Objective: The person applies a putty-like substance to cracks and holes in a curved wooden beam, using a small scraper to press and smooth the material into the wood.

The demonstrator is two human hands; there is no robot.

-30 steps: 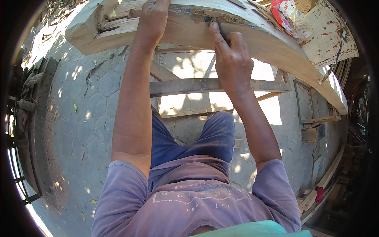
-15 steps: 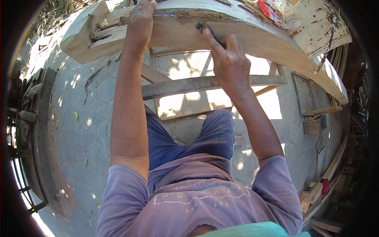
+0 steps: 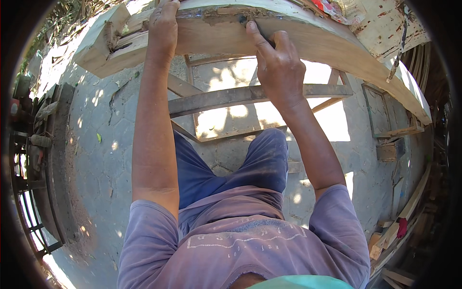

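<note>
A large pale wooden beam (image 3: 211,39) spans the top of the view, with a notched joint at its left end. Brown filler-like paste is smeared along its rough upper edge. My left hand (image 3: 164,26) is closed over that edge, its fingertips partly cut off by the frame. My right hand (image 3: 281,67) grips a thin dark tool (image 3: 263,36) that looks like a putty knife. The forefinger is stretched along the tool, whose tip touches the wood by the brown paste. Most of the handle is hidden in my palm.
Below the beam stands a wooden trestle with a crossbar (image 3: 216,100). A paint-spattered board (image 3: 385,29) and a red and white plastic wrapper (image 3: 332,10) lie at the upper right. Timber lengths (image 3: 409,204) are at the right, and a dark rack (image 3: 41,159) at the left.
My right hand and the tool have shifted slightly up, toward the beam's upper edge. My left hand has moved a little left and up along the beam. The view has shifted slightly too.
</note>
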